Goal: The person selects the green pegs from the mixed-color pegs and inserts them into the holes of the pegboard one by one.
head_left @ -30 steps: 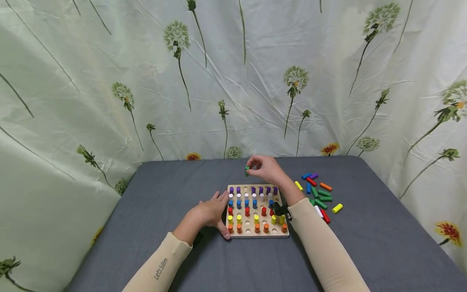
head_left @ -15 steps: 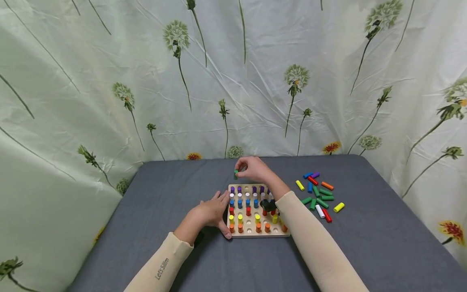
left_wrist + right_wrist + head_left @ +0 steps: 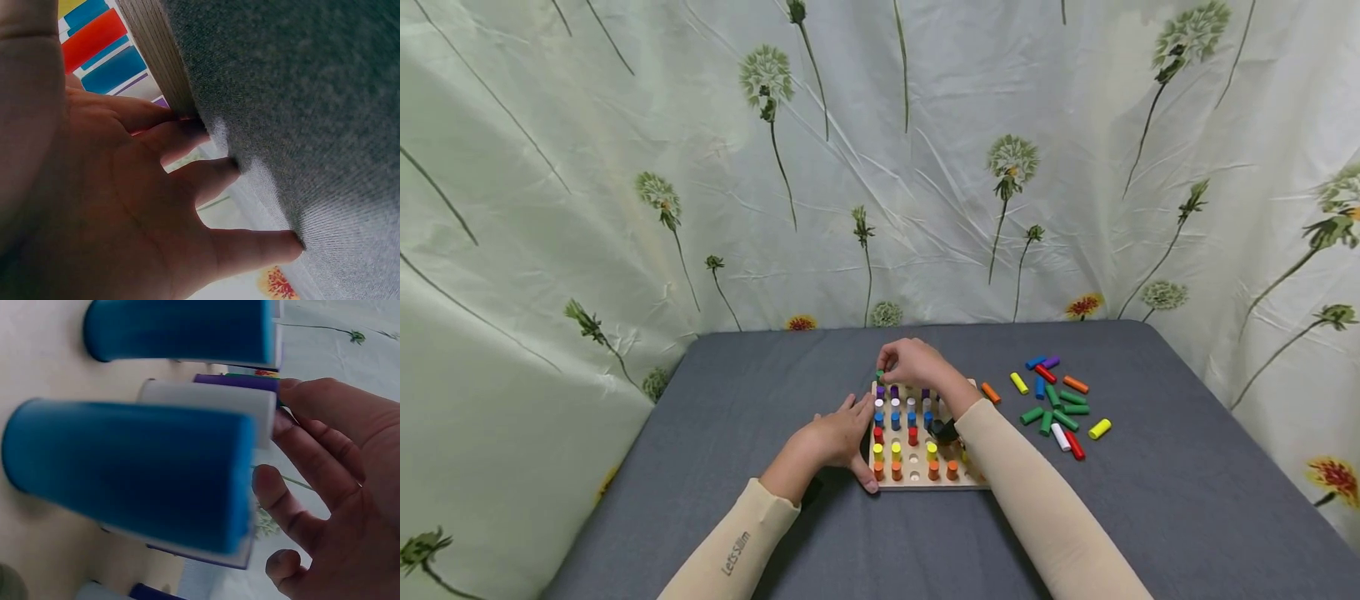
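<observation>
A pegboard (image 3: 925,484) of pale wood lies on the table, bearing rows of upright coloured pegs. At its far left corner my right hand (image 3: 913,364) pinches a green peg (image 3: 881,377) between thumb and fingertips, just behind the purple pegs (image 3: 881,392). Whether the peg is in a hole cannot be made out. Blue pegs (image 3: 125,469) hide much of it in the right wrist view. My left hand (image 3: 841,435) rests along the board's left edge, fingers spread; the left wrist view shows its fingertips on the cloth. My right forearm covers part of the board's right side.
Loose pegs in several colours, such as green ones (image 3: 1064,419) and a yellow one (image 3: 1100,429), lie right of the board. One orange peg (image 3: 990,392) lies close to the board's right edge. A dark grey cloth (image 3: 760,367) covers the table; a flowered curtain (image 3: 925,208) hangs behind.
My right hand has moved left and then down toward the board's far left corner, carrying the green peg. An orange peg beside the board has come into view. My left hand stays in place.
</observation>
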{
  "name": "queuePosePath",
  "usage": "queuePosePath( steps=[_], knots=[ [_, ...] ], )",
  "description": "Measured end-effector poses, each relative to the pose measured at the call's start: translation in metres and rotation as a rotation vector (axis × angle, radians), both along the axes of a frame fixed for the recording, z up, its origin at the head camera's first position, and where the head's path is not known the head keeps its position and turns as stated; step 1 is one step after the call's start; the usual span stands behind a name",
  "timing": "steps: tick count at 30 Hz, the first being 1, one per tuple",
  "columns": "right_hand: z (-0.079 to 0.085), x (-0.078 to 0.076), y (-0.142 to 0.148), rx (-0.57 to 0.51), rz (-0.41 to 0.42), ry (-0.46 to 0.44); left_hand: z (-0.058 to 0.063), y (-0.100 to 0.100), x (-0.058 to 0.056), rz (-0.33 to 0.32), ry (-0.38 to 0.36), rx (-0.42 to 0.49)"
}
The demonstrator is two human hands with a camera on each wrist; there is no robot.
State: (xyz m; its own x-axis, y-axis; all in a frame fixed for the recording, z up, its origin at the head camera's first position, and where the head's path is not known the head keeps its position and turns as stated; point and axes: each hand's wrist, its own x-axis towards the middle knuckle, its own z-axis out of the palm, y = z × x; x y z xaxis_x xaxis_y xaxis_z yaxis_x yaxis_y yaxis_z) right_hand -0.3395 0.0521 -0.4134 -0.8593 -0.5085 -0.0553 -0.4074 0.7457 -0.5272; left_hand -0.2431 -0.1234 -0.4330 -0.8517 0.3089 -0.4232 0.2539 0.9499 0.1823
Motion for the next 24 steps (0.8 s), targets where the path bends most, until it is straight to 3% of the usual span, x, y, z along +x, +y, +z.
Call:
queuePosePath(
  steps=[13,24],
  knots=[
    [-0.0075,0.0008,-0.0024,0.012,-0.018,-0.001,0.0018,0.0007,-0.0001,0.004,-0.008,-0.006],
    [-0.0029,0.0016,0.0004,0.004,-0.030,-0.029,0.0018,0.0000,0.0003,0.000,-0.008,-0.011]
  ],
)
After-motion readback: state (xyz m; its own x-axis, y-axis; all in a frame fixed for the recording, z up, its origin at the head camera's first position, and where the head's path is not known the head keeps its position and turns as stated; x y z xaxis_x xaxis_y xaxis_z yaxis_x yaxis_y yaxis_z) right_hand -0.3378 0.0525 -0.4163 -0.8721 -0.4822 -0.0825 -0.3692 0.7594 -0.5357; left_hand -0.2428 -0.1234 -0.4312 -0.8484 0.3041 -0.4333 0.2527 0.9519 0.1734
